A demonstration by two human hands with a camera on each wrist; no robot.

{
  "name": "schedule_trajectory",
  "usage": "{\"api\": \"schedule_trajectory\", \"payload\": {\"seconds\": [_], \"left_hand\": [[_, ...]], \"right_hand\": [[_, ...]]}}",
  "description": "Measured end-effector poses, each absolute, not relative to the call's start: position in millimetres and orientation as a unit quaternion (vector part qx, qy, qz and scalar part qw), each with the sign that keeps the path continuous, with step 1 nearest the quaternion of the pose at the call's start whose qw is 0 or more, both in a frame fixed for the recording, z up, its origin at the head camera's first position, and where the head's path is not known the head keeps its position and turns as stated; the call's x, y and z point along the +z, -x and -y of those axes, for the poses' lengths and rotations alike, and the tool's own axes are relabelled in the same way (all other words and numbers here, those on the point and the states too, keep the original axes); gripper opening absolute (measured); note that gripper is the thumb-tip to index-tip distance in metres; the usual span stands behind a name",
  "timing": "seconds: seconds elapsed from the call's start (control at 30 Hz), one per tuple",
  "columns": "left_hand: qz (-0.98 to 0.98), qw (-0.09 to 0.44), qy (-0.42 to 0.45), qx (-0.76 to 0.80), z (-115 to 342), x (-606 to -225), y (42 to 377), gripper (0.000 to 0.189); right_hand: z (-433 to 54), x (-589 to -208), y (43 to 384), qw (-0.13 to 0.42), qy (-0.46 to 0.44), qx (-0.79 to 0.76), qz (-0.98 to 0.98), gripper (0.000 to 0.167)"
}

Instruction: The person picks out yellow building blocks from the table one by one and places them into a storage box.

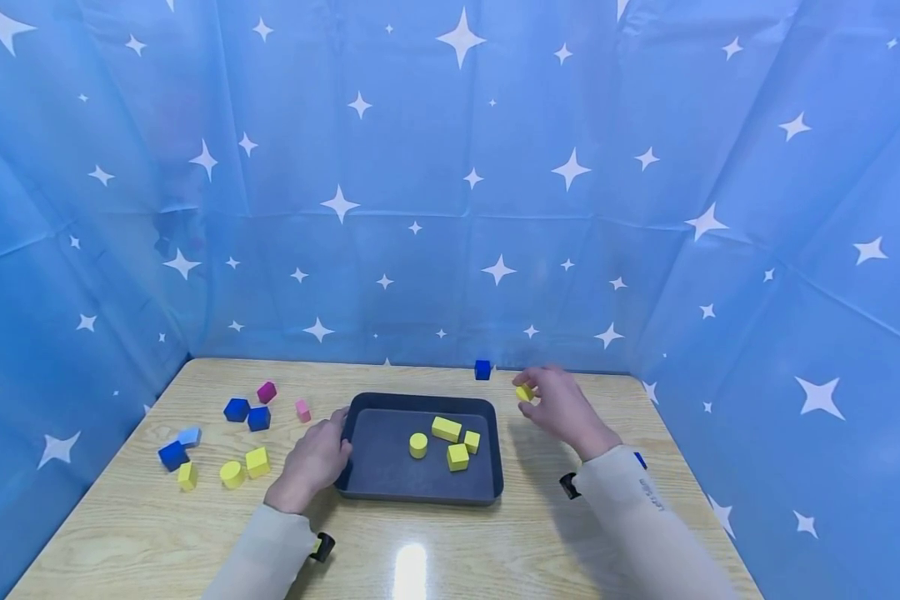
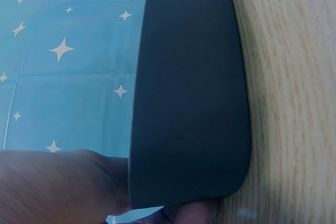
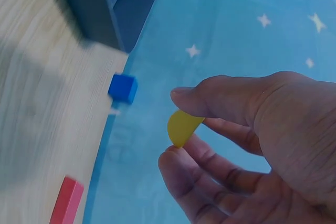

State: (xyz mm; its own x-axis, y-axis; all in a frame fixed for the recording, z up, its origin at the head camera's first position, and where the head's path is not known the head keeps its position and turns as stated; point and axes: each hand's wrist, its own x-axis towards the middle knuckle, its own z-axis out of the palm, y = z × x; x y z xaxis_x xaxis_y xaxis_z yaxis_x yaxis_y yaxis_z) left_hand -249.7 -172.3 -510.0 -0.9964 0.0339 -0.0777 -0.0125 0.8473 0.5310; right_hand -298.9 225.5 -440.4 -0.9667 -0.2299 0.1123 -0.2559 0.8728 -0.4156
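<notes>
My left hand (image 1: pixel 315 458) grips the left end of the dark grey tray (image 1: pixel 375 475), whose outer wall fills the middle of the left wrist view. Inside the tray lie a yellow cylinder (image 1: pixel 417 446), a longer yellow block (image 1: pixel 446 429) and two yellow cubes (image 1: pixel 457 457). Beyond the tray's right end, my right hand (image 1: pixel 566 408) is raised over the table. Its thumb and fingertips pinch a yellow half-round block (image 3: pixel 182 128), partly covered by the thumb in the right wrist view.
On the left are several blue blocks (image 1: pixel 258 418), yellow blocks (image 1: pixel 257 462), a magenta block (image 1: pixel 267 392) and a pink one (image 1: pixel 303 410). A blue cube (image 1: pixel 482 370) sits at the back edge. A red block (image 3: pixel 66 203) shows in the right wrist view. Starred curtains (image 1: pixel 420 250) surround the table.
</notes>
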Motion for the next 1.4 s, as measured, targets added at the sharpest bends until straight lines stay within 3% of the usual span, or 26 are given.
{"api": "schedule_trajectory", "payload": {"seconds": [0.8,1.4], "left_hand": [[-0.96,0.043,-0.005,0.277,172,-509,250,0.063],[-0.962,0.041,-0.012,0.271,172,-510,248,0.064]], "right_hand": [[-139,-434,283,-0.018,-0.235,0.219,0.947,0.031],[-75,-446,279,-0.065,-0.317,0.109,0.94,0.033]]}}
